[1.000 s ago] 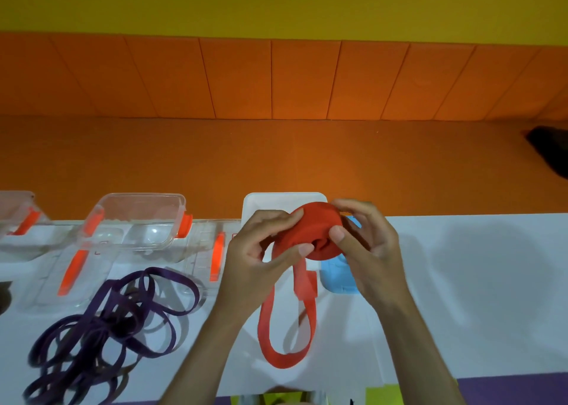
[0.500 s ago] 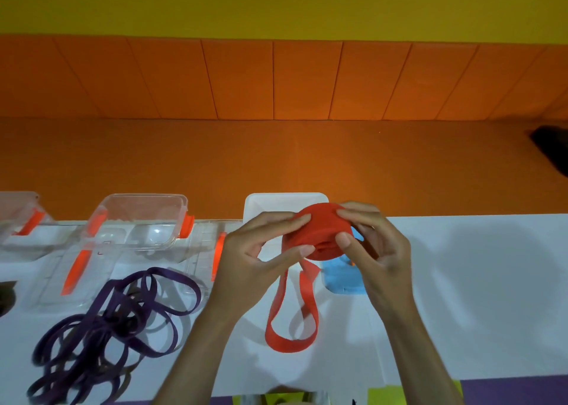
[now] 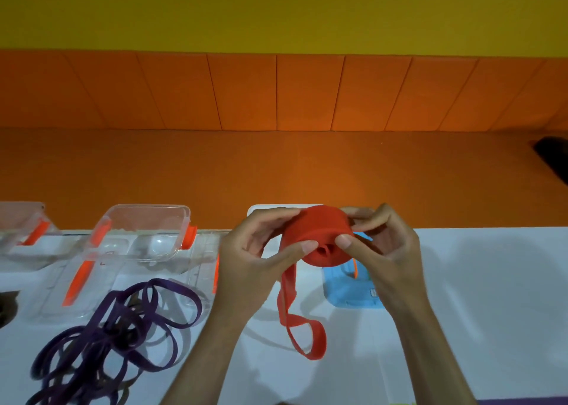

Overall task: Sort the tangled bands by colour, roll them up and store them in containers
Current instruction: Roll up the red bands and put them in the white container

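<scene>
Winding the red band (image 3: 316, 235) into a tight roll, in the air just above the far edge of the counter (image 3: 476, 281), in front of a white container (image 3: 261, 209) and over a blue container (image 3: 347, 294).

Procedure for the step in hand, as judged from the layout:
- Treating the roll as nearly finished, with only the loose tail (image 3: 302, 328) left to take up.
- Turning the roll with one hand while feeding the tail in flat with the other, taking out any twist before it reaches the roll.
- Holding light, even tension, so that the layers are seating edge to edge.
- Pressing both thumbs on the near face, to stop the centre from pushing out sideways.
- Clamping the last turn before carrying the roll to a container, since a slack end is likely to spring open.

Hand pose:
- Raising both forearms from the bottom edge of the view and converging them on the roll, palms facing each other.
- Pinching the left rim with the left hand (image 3: 255, 260), fingers (image 3: 273, 218) curled over the top, thumb lying on the near face.
- Pinching the right rim with the right hand (image 3: 387, 251), thumb set beside the centre hole, other fingers curled round the back.
- Letting the tail hang from the underside down to the counter, where it is ending in a small loop.

Leaving the purple bands (image 3: 116, 321) tangled on the counter at the left, in front of an open clear container (image 3: 144, 232).
</scene>
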Available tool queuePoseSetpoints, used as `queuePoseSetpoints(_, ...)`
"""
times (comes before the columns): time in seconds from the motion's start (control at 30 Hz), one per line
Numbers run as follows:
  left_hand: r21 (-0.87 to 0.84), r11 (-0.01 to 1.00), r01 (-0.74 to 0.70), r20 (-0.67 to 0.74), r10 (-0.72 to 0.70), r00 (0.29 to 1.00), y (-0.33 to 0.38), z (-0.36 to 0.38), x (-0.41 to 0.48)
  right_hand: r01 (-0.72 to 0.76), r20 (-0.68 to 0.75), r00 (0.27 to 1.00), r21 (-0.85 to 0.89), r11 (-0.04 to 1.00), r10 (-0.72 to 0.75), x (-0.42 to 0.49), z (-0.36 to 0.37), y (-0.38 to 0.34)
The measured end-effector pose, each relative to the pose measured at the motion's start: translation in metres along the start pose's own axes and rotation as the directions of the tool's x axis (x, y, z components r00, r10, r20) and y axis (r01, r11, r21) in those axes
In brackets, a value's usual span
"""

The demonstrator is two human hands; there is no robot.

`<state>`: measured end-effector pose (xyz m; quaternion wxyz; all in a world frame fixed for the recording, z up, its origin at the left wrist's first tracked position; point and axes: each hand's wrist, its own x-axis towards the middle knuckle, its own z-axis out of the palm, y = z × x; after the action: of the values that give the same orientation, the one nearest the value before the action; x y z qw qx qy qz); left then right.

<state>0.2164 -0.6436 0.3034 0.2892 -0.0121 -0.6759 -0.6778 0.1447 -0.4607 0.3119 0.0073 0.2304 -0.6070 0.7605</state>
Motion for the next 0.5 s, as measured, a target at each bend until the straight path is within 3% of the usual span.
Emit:
queuePoseSetpoints(0.2,0.012,0.999,0.037,-0.032,-0.036,0.999,-0.002,0.0029,0.0009,0.01,-0.037,0.999,0.002,1.0,-0.009,0.0108,0.005,-0.0004)
queuePoseSetpoints(0.4,0.02,0.998,0.058,-0.016,-0.058,0.998,0.0002,-0.0007,0.0022,-0.074,0.052,0.996,-0.012,0.997,0.074,0.0076,0.0063,0.0026)
queuePoseSetpoints(0.5,0.031,0.998,0.06,-0.059,-0.058,0.997,-0.0015,0.0049,-0.0022,-0.028,0.044,0.999,-0.028,0.999,0.029,0.0131,0.0068,-0.0034)
